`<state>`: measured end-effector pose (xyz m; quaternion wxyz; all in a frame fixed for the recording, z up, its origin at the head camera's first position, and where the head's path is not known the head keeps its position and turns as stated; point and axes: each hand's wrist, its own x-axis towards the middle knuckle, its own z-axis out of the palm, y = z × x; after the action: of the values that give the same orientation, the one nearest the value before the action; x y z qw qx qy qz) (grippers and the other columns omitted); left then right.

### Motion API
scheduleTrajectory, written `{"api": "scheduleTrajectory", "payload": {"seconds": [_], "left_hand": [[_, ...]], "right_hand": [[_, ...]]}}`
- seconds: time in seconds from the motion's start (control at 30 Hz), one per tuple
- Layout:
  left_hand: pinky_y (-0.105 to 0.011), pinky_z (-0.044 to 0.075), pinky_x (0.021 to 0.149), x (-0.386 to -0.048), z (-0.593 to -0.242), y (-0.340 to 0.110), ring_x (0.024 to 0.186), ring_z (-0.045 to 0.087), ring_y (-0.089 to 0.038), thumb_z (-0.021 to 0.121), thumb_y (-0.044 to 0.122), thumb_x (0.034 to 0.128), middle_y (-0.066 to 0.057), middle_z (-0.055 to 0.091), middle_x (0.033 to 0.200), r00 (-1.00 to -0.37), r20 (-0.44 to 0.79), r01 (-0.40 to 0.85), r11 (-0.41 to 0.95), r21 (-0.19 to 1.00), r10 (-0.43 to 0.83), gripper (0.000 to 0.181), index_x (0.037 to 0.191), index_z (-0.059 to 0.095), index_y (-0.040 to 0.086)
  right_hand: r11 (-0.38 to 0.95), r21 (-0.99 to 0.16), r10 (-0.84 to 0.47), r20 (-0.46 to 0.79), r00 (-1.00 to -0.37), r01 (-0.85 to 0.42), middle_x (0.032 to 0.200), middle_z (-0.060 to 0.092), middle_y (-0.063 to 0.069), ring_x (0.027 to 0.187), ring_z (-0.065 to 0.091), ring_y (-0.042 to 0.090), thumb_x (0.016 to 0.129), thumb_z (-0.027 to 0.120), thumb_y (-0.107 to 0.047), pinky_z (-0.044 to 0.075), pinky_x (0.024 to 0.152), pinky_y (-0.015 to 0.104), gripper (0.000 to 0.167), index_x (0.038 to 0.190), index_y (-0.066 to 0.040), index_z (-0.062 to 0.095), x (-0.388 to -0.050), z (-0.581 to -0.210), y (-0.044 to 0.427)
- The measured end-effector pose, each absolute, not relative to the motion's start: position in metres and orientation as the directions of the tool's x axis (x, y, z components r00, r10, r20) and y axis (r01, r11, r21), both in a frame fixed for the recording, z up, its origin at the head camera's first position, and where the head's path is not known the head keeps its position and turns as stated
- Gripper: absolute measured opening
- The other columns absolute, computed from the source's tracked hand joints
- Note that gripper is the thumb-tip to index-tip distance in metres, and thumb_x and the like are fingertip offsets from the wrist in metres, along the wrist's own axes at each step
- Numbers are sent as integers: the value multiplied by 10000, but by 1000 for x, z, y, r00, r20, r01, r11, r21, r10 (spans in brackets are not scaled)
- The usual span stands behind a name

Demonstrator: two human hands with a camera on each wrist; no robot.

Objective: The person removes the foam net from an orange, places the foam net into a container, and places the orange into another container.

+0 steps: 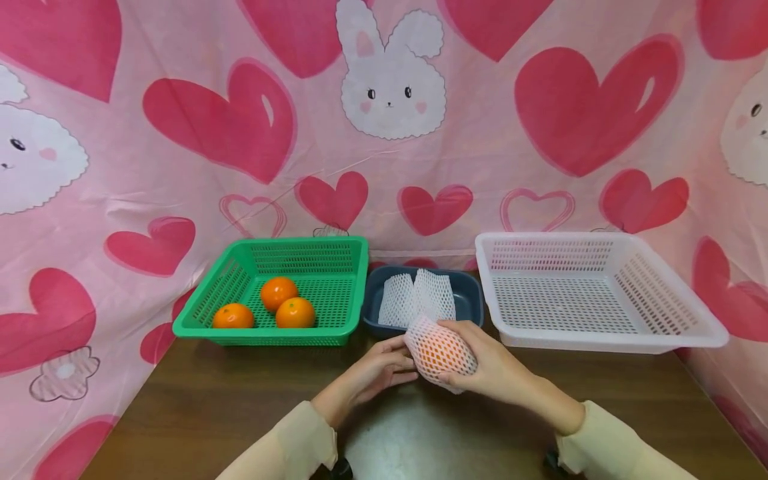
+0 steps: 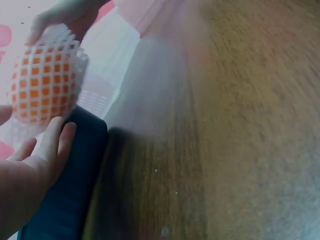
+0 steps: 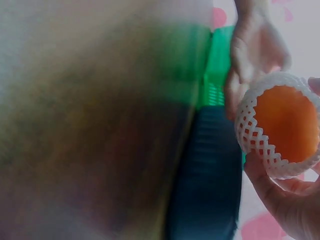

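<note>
An orange (image 1: 444, 353) in a white foam net sleeve stands above the table's middle, gripped by my right hand (image 1: 501, 363) from the right. In the right wrist view, bare orange peel (image 3: 287, 125) shows through the sleeve's open end, with the foam net (image 3: 252, 132) around it. My left hand (image 1: 381, 370) is at the other side, fingers loosely extended. In the left wrist view its fingertips lie against or very near the netting (image 2: 45, 85); exact contact is hard to tell. Behind the hands, more white foam nets (image 1: 398, 300) lie in a dark blue tray (image 1: 474, 297).
On the left sits a green basket (image 1: 354, 287) with three oranges (image 1: 296, 312) in it. A white basket (image 1: 606, 343) stands on the right, no fruit visible inside. All rest on a brown wooden table (image 1: 240, 400), with a pink heart-patterned cloth (image 1: 510, 160) behind.
</note>
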<state>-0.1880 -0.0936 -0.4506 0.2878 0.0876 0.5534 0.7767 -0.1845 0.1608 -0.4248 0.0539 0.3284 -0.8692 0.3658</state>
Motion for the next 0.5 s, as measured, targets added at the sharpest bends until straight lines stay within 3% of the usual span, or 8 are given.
{"api": "scheduleTrajectory", "payload": {"seconds": [0.13, 0.5], "left_hand": [[-424, 476, 1050, -188, -448, -95, 1136, 622, -193, 481, 44, 983, -178, 553, 1410, -823, -157, -334, -241, 911, 545, 615, 1553, 292, -88], [-415, 536, 968, -188, -447, -92, 1055, 643, -163, 637, 38, 961, -175, 629, 1337, -882, -196, -282, -147, 948, 428, 566, 1482, 452, -82]], "right_hand": [[509, -592, -539, 347, -768, -625, 1316, 586, 38, 1113, 590, 183, 782, 878, -421, 541, 889, 419, 797, 1432, -132, 518, -183, -432, 156], [512, -624, -549, 290, -784, -590, 1301, 562, 44, 1124, 568, 183, 712, 940, -424, 520, 926, 431, 922, 1443, -88, 490, -184, -453, 151]]}}
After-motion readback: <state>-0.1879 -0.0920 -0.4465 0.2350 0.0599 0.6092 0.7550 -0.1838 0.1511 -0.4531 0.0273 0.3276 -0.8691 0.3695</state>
